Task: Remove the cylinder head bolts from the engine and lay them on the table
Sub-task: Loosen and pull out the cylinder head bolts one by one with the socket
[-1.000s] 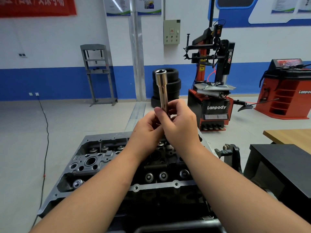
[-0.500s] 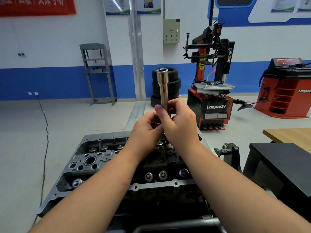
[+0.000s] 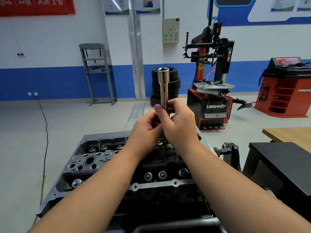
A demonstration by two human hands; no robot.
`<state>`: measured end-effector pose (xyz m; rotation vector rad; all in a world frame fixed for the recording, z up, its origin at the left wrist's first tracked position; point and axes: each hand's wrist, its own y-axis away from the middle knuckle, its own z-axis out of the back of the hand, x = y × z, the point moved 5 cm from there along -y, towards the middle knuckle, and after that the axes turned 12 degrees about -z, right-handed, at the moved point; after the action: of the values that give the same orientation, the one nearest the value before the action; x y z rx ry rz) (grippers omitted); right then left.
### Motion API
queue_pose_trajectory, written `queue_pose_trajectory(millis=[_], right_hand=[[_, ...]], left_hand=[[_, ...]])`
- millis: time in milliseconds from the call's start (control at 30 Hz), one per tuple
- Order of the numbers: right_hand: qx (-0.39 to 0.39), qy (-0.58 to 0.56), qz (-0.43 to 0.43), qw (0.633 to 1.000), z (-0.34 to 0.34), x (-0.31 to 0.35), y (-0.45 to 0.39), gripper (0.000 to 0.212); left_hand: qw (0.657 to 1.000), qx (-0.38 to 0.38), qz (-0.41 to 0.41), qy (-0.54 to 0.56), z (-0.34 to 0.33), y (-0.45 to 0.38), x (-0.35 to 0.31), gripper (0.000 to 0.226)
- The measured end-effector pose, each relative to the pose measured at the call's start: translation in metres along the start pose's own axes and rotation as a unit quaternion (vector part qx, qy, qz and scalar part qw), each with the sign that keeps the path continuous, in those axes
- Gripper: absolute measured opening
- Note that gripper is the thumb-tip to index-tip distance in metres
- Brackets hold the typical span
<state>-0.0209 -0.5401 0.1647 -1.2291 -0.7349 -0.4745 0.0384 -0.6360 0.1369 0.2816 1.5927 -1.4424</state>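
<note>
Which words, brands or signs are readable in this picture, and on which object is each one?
"Lanpody": white, on the front of the red tyre changer.
"power": vertical, on the tyre changer's black column.
"Lanpod", cut off by the picture's edge: on the red wheel balancer.
Red banner: large white characters, cropped and blurred, unreadable.
Wall posters: too small.
Grey electrical box: red logo, no legible words.

The grey floor carries a stack of black tyres, a grey press frame and two red machines, the tyre changer and the balancer, all along its far edge by the wall. A black cable trails down its left side. At the right edge stand a wooden table and a black bench.
</note>
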Motion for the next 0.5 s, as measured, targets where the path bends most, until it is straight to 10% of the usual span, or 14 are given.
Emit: queue_pose_trajectory(millis=[500], right_hand=[[-0.004, 0.004, 0.002, 1.000, 0.0012, 0.0025, 0.0007, 0.017]], left_hand=[[1.000, 0.008, 0.001, 0.000, 0.0000, -0.0003, 0.0015, 0.026]])
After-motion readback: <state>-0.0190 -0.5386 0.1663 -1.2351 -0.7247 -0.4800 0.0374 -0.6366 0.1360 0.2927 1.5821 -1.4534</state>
